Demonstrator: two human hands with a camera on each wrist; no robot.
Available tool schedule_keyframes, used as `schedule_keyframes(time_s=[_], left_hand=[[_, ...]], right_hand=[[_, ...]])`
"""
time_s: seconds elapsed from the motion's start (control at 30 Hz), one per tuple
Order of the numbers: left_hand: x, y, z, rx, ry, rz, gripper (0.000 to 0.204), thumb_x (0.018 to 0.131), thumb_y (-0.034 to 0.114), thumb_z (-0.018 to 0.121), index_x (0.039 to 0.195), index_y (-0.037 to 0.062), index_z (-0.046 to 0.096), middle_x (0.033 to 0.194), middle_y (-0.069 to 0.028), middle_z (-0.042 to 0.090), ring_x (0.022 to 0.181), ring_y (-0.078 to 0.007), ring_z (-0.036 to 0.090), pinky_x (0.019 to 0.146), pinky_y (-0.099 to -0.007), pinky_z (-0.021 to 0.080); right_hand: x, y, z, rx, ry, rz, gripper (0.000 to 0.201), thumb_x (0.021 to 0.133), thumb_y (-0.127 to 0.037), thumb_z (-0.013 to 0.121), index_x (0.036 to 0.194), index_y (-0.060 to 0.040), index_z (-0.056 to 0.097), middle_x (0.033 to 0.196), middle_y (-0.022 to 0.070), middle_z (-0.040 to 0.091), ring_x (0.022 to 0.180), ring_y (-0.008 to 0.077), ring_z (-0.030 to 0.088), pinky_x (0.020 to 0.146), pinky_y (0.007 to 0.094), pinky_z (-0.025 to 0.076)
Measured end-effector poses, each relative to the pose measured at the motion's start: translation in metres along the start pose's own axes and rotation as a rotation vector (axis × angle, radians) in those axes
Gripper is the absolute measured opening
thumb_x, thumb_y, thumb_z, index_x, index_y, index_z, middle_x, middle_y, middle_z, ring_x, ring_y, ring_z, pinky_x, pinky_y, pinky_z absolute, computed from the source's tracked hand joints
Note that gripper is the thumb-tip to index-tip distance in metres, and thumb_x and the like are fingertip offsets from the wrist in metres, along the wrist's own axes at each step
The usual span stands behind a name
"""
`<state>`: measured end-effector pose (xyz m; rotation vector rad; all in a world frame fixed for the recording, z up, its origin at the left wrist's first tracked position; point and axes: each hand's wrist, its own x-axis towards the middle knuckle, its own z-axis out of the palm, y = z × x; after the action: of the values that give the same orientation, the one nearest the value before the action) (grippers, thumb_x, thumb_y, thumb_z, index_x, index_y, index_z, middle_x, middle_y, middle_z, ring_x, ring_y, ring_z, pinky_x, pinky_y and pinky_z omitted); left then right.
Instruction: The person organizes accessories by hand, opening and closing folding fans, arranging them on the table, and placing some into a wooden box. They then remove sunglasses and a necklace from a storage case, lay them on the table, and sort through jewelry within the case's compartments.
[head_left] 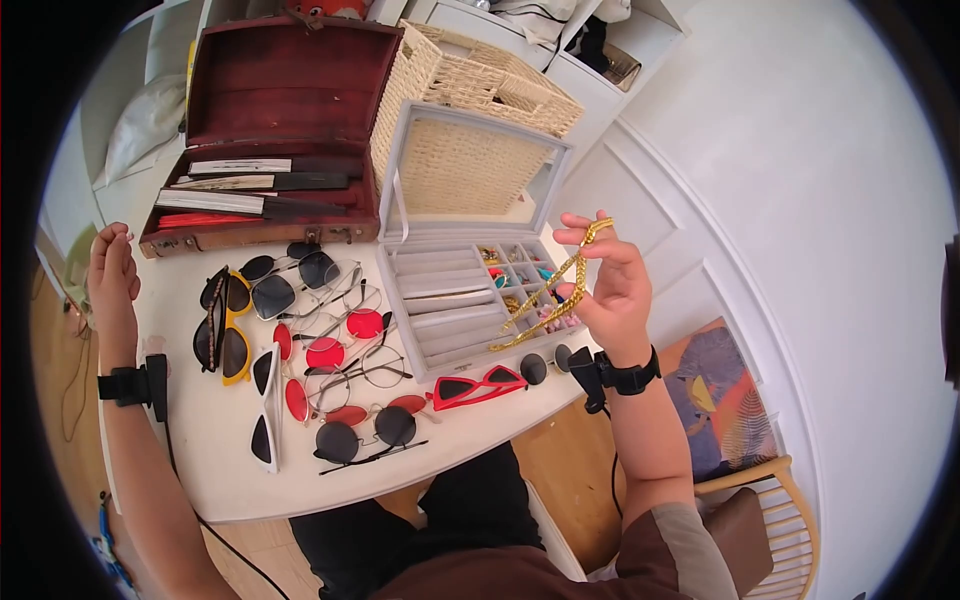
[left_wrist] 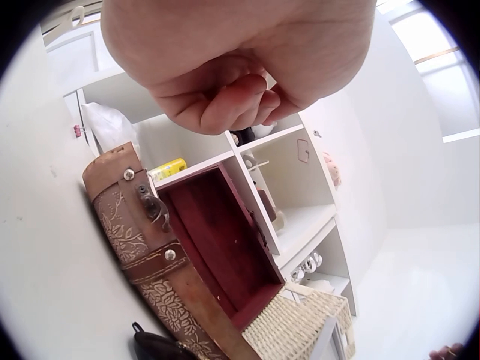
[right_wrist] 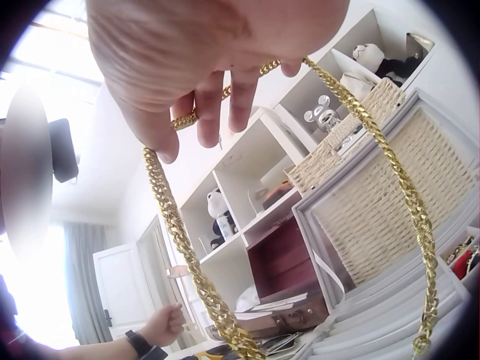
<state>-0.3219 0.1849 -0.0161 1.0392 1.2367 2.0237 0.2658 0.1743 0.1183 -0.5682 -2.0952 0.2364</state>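
Observation:
My right hand [head_left: 617, 295] is raised over the right side of the grey jewelry box [head_left: 440, 318], holding a thick gold chain necklace [head_left: 581, 275]. In the right wrist view the gold chain necklace [right_wrist: 399, 180] runs across the fingers, and both lengths hang down in a wide loop. The box stands open, with padded ring rows at left and small compartments of colourful jewelry at right. At the table's left side my left hand [head_left: 113, 270] is held up beside the brown chest [head_left: 270, 236], its fingers loosely curled around nothing.
Several pairs of sunglasses, among them red cat-eye ones [head_left: 480, 388] and white-framed ones [head_left: 276, 410], lie on the white table [head_left: 220, 490]. Folding fans [head_left: 210, 203] fill the open chest. A woven basket [head_left: 480, 75] stands behind the box lid. A wooden chair [head_left: 790, 530] stands at right.

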Motion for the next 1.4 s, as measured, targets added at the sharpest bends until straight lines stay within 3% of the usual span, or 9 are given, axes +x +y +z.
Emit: schedule_keyframes(time_s=[0.13,0.37,0.47,0.53,0.57,0.63,0.83,1.13,1.4], left_hand=[[-0.007,0.009,0.007,-0.014,0.021,0.033,0.015,0.103,0.020,0.057,0.113,0.0107,0.062,0.072,0.0115,0.041,0.054,0.0021,0.028,0.046,-0.0174,0.021],[-0.054,0.078,0.063,0.194,-0.076,0.391,0.011,0.104,0.013,0.054,0.107,0.0086,0.063,0.069,0.0106,0.041,0.058,0.0003,0.032,0.050,-0.0191,0.024],[-0.093,0.123,0.116,0.431,-0.289,0.513,0.007,0.097,0.005,0.061,0.101,0.0018,0.066,0.083,-0.0019,0.063,0.080,-0.0100,0.061,0.073,-0.0270,0.050],[-0.118,0.145,0.147,0.474,-0.544,0.418,0.005,0.091,0.005,0.062,0.094,0.0009,0.065,0.084,-0.0067,0.065,0.072,-0.0159,0.063,0.066,-0.0294,0.051],[-0.120,0.142,0.160,0.550,-0.610,0.658,0.005,0.090,0.007,0.065,0.093,0.0034,0.065,0.083,-0.0086,0.065,0.067,-0.0205,0.063,0.062,-0.0320,0.050],[-0.131,0.138,0.183,0.585,-0.706,0.693,0.008,0.088,0.012,0.068,0.093,0.0065,0.065,0.080,-0.0082,0.061,0.066,-0.0272,0.062,0.059,-0.0356,0.049],[-0.140,0.113,0.201,0.553,-0.842,0.600,0.021,0.092,0.017,0.068,0.107,0.0020,0.066,0.100,-0.0135,0.065,0.090,-0.0325,0.063,0.080,-0.0394,0.051],[-0.139,0.090,0.200,0.547,-1.048,0.389,0.022,0.093,0.011,0.066,0.112,0.0002,0.067,0.103,-0.0131,0.069,0.092,-0.0333,0.060,0.081,-0.0408,0.050],[-0.145,0.088,0.197,0.423,-1.054,0.331,0.014,0.092,0.014,0.070,0.101,0.0032,0.070,0.092,-0.0107,0.070,0.087,-0.0307,0.063,0.080,-0.0399,0.049]], right_hand=[[0.007,0.001,0.013,0.015,-0.044,-0.034,0.043,0.080,-0.004,0.077,0.115,-0.0158,0.056,0.120,0.0121,0.071,0.132,0.0337,0.055,0.122,0.0599,0.008],[0.030,-0.004,0.055,0.074,-0.026,-0.105,0.038,0.077,-0.003,0.073,0.109,-0.0168,0.059,0.114,0.0077,0.074,0.126,0.0303,0.061,0.122,0.0584,0.012],[0.038,-0.008,0.071,0.147,-0.040,-0.118,0.032,0.077,-0.004,0.075,0.103,-0.0161,0.060,0.110,0.0067,0.075,0.123,0.0301,0.062,0.121,0.0587,0.012],[0.040,-0.008,0.082,0.182,-0.064,-0.132,0.029,0.078,-0.005,0.076,0.099,-0.0157,0.060,0.107,0.0063,0.076,0.122,0.0300,0.063,0.121,0.0588,0.013],[0.040,-0.007,0.087,0.153,-0.074,-0.129,0.026,0.078,-0.005,0.075,0.096,-0.0153,0.060,0.105,0.0059,0.076,0.120,0.0301,0.063,0.121,0.0595,0.013],[0.040,-0.007,0.096,0.134,-0.068,-0.124,0.022,0.080,-0.005,0.074,0.092,-0.0149,0.060,0.101,0.0059,0.077,0.119,0.0303,0.064,0.121,0.0618,0.014],[0.038,-0.016,0.108,0.172,-0.110,-0.147,0.018,0.082,-0.007,0.071,0.095,-0.0156,0.061,0.106,0.0045,0.077,0.121,0.0314,0.062,0.121,0.0623,0.012],[0.029,-0.013,0.115,0.230,-0.270,-0.089,0.040,0.088,0.005,0.052,0.121,-0.0141,0.062,0.125,0.0059,0.071,0.130,0.0302,0.056,0.121,0.0619,0.006],[0.027,-0.010,0.127,0.197,-0.244,-0.071,0.044,0.087,0.009,0.053,0.123,-0.0149,0.062,0.124,0.0041,0.071,0.128,0.0263,0.059,0.121,0.0581,0.012]])
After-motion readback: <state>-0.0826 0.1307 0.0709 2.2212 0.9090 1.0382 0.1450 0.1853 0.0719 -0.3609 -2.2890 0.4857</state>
